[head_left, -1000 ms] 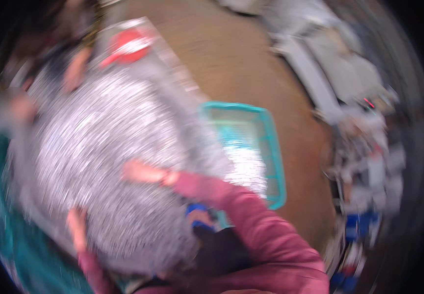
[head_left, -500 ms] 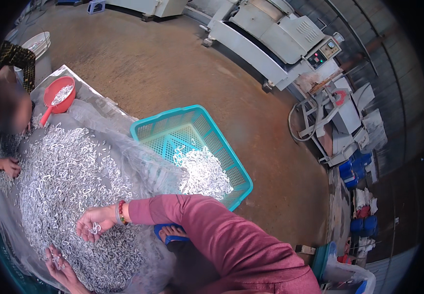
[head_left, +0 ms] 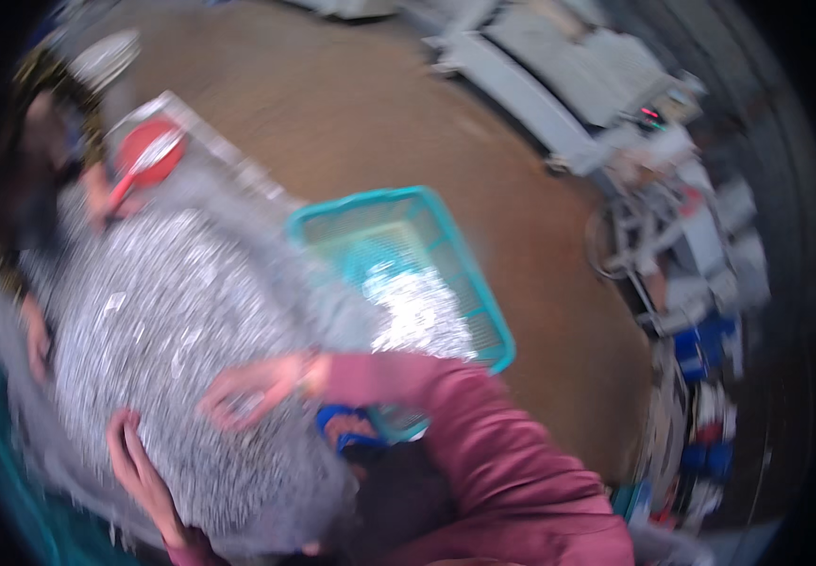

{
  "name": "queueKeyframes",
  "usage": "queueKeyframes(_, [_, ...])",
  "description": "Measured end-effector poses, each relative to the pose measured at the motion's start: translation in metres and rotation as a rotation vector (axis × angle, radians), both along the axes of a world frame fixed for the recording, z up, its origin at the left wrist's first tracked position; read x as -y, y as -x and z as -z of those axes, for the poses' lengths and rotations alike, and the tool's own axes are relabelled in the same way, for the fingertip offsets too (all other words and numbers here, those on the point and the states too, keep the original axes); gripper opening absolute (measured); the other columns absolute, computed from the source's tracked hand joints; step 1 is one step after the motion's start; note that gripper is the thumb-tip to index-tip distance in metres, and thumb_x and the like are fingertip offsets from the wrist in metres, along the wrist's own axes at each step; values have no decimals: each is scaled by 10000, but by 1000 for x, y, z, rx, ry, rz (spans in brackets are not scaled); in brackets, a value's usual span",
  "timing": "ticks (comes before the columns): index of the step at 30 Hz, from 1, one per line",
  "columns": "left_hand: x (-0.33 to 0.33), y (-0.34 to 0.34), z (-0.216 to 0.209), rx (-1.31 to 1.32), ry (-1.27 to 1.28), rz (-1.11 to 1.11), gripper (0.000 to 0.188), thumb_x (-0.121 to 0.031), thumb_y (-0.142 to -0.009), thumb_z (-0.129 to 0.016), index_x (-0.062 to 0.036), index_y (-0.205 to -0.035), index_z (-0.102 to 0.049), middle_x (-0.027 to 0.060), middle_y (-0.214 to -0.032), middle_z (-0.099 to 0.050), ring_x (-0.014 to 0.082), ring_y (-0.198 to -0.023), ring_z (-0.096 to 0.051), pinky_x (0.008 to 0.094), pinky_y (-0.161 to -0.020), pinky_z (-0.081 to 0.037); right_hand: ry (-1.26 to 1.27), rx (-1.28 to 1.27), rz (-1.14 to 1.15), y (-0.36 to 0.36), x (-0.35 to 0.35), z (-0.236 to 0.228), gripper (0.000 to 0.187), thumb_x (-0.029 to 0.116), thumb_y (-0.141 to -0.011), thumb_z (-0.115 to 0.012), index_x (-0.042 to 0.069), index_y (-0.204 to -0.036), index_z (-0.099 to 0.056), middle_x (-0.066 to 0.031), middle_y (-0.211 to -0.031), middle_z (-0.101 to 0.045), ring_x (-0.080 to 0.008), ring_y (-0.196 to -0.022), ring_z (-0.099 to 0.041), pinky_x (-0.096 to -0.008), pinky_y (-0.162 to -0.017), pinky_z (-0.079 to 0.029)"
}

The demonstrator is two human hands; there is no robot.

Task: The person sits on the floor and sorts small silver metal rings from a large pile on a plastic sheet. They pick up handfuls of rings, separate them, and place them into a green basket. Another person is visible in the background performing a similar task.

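A broad pile of small grey pellets (head_left: 172,283) mixed with white hook-shaped pieces lies on a plastic sheet. My right hand (head_left: 261,385) is low over its right part, fingers curled around a few whitish hook-shaped pieces (head_left: 238,406), blurred by motion. My left hand (head_left: 142,464) is at the pile's near left side, its fingers stretched out and nothing visible in them. Right of the pile stands a turquoise plastic basket (head_left: 469,269), with a heap of white hook-shaped pieces (head_left: 422,316) in it.
Across the pile at left, a co-worker's hand (head_left: 101,198) is at the handle of a red scoop (head_left: 158,151) holding white pieces; their other hand (head_left: 37,344) rests by the pile's edge. A white bucket (head_left: 106,61) and grey machines (head_left: 568,75) stand farther off.
The whole view has shifted and blurred. My left hand's fingers have straightened, and the pieces seen in it are no longer visible. The co-worker's hand has come to the red scoop's handle.
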State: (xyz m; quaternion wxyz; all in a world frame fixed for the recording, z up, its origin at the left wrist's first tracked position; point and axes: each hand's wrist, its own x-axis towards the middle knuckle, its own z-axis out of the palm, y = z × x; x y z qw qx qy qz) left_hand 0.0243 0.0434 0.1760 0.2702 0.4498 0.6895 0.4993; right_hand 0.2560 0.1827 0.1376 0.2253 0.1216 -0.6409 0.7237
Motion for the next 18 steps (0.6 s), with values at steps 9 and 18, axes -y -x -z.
queueKeyframes(9, [94,130,158,-167,652,-197,295,-182,-889,-561,30,-1072,-653,154,-798,-693,226,-731,-681,352,-756,-509,22,1425,338,-236,-36,-60,325,316,-960,-542,7,-1021,-622,-112,-1020,-638,-201,-941,-602,-317,-868,-479])
queueKeyframes(18, [96,141,208,123,499,-421,739,-61,-588,-843,-19,-1266,-554,53,-1049,-613,191,-851,-628,310,-804,-508,-240,1362,288,-97,-76,-82,446,241,-934,-574,38,-1326,-504,-55,-1061,-600,-139,-947,-583,-266,-798,-463])
